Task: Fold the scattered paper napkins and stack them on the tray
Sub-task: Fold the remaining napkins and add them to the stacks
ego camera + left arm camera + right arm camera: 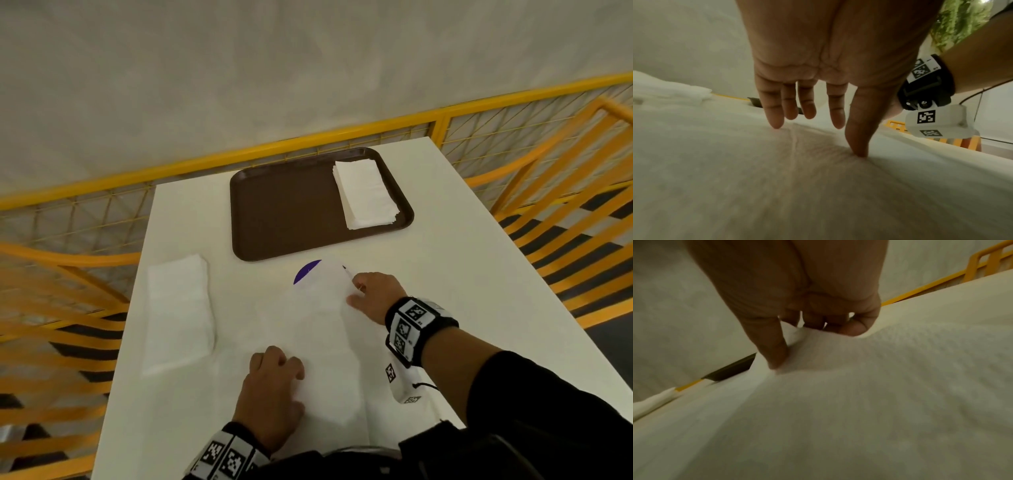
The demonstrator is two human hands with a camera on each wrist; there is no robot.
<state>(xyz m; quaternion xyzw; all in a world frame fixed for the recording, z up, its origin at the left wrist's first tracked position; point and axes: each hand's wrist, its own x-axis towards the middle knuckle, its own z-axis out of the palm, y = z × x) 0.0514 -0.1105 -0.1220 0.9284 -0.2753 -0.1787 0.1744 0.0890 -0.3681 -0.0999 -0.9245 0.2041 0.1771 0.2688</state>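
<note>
Head view: white worktop [445,212] inside yellow railing [239,156]; brown tray [284,209] holds a folded stack [366,193]; open napkin [325,329] lies near the person.
Left wrist view: left hand [828,65] presses the napkin with straight fingers [774,120].
Right wrist view: right hand [797,288] pinches its raised edge (thin, limp, tearable; best taken at corners).
</note>
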